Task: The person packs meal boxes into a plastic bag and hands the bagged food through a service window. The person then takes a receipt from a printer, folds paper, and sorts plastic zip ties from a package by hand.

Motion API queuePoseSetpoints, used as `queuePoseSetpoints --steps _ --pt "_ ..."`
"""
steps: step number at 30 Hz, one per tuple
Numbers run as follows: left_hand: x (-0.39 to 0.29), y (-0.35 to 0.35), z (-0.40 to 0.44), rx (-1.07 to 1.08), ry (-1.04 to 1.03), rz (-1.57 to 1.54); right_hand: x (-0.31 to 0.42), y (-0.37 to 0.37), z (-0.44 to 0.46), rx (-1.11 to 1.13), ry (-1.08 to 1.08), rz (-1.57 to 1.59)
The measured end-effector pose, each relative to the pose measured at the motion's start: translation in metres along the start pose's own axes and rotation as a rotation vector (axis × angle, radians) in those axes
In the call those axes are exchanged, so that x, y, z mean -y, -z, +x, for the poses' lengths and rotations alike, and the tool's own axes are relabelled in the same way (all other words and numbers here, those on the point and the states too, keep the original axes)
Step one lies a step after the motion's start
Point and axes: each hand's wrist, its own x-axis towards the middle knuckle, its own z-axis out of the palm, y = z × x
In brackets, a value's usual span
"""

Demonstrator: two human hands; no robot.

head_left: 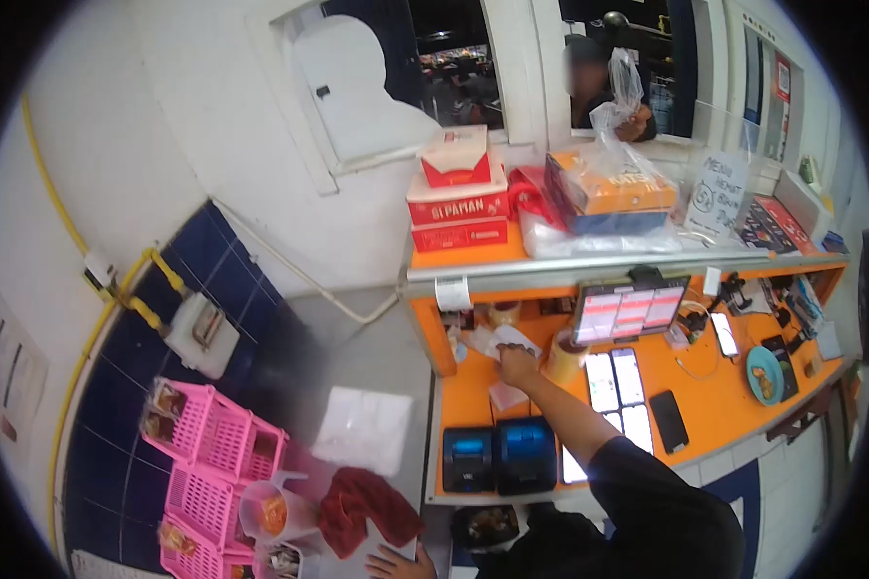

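My right hand (518, 365) reaches over the orange counter (463, 396), its fingers closed at the edge of some white paper (504, 338); what exactly they grip is too small to tell. Just below it lies a pale slip (508, 396), and a roll of tape (565, 355) stands to its right. Two black printers (526, 455) sit nearer to me. My left hand (399, 564) rests at the bottom edge with fingers spread on a pale surface, beside a dark red cloth (369, 510).
Right of my arm are several phones (668, 421), a screen (630, 311) and a turquoise bowl (765, 376). Red boxes (459, 207) and a bagged orange box (613, 193) stand on the upper shelf. Pink baskets (208, 434) are at left. A person (589, 82) holds a plastic bag behind the window.
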Motion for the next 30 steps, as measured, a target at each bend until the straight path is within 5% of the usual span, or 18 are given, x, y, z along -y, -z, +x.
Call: queuePoseSetpoints --steps 6,9,12,17,20,22,24,26,30 --pt "0.01 0.019 0.018 -0.087 -0.219 0.081 -0.033 -0.052 0.058 0.124 -0.122 -0.22" --pt "-0.012 0.037 0.031 -0.019 -0.258 -0.03 -0.049 -0.071 0.069 0.02 0.018 -0.248" --pt "-0.047 0.052 0.053 0.057 -0.285 -0.189 -0.055 -0.062 0.068 -0.084 0.047 0.005" --pt "-0.115 0.072 0.098 0.209 -0.317 -0.525 -0.007 0.049 -0.02 0.137 0.011 0.402" --pt "-0.153 0.08 0.126 0.331 -0.291 -0.772 0.012 0.051 -0.075 0.3 0.073 0.788" --pt "-0.171 0.087 0.139 0.416 -0.237 -0.939 0.031 0.02 -0.124 0.277 0.32 0.894" --pt "-0.178 0.093 0.143 0.53 -0.146 -1.113 0.057 0.035 -0.177 0.609 0.328 0.753" --pt "-0.181 0.097 0.14 0.693 -0.046 -1.287 0.069 0.048 -0.231 0.267 0.351 0.738" --pt "-0.19 0.107 0.122 1.083 0.095 -1.52 0.046 0.075 -0.233 0.547 0.398 0.613"
